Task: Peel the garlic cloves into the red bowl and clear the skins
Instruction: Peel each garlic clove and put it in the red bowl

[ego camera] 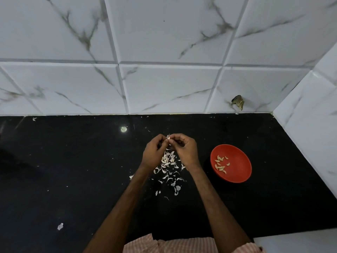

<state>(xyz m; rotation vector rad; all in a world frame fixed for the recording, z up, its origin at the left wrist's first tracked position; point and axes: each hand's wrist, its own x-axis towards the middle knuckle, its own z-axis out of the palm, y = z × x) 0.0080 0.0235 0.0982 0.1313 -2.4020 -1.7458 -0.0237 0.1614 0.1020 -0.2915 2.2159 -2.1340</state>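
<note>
Both hands meet above the black tabletop [73, 170]. The left hand [153, 154] and right hand [186, 152] pinch one garlic clove [168, 138], mostly hidden by fingertips. Skins [168, 161] lie below, partly covered. The red bowl [231, 163] sits right, holding peeled cloves [221, 164].

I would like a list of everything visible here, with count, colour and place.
bowl: one, red, on the counter, right of the grips.
peeled cloves: about a dozen, pale, in the bowl.
skins: many, white, scattered on the counter below the grips.
clove: one, whitish, pinched between both grips.
counter: one, black.
tiles: several, white with grey veins, on the wall.
cloth: one, pink checked, bottom edge.
left grip: one, pinching the clove.
right grip: one, pinching the clove.
</note>
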